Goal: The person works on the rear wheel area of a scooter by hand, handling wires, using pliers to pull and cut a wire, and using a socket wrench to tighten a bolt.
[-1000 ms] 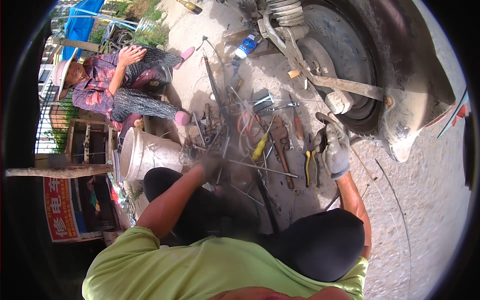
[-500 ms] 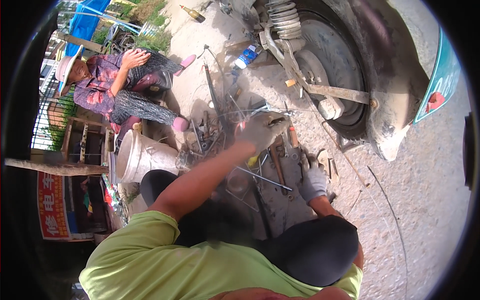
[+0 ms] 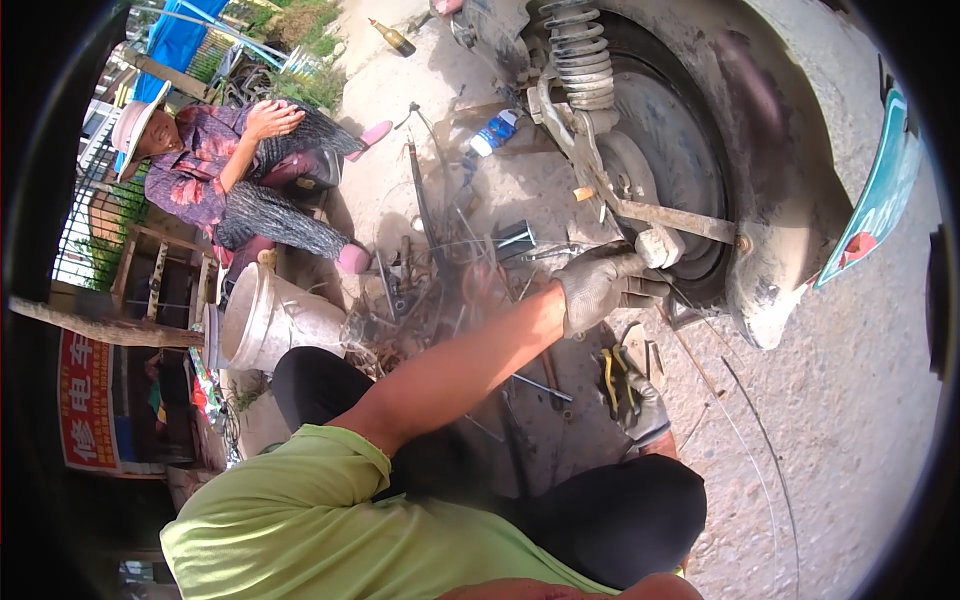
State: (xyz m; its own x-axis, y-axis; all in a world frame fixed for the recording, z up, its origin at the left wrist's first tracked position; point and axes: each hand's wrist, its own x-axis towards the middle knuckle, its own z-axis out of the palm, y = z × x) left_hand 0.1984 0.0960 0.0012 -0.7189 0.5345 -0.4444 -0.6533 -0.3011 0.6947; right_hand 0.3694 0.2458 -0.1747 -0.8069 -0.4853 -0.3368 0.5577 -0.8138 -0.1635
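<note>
My left hand (image 3: 598, 288), in a dirty grey glove, reaches to the lower side of the wheel (image 3: 665, 150). Its fingers are bent together around a thin cable (image 3: 690, 352) that runs down to the right; the exact grip is partly hidden. Lower down, close to my right knee, my gloved right hand (image 3: 648, 408) is closed on pliers with yellow handles (image 3: 609, 380). A flat metal bracket arm (image 3: 685, 218) crosses the wheel just above my left fingers. Beside it is a coil spring shock absorber (image 3: 580, 62).
Loose tools, including a long metal rod (image 3: 540, 386), lie on the ground before me. A white bucket (image 3: 290, 325) stands at left, near a seated person (image 3: 215, 180) in a hat. A blue-and-white bottle (image 3: 495, 132) and a brown bottle (image 3: 392, 38) lie farther off.
My left hand has moved right and slightly down, from above the tools to the wheel's lower side. My right hand has shifted lower, and the yellow-handled pliers now show at it.
</note>
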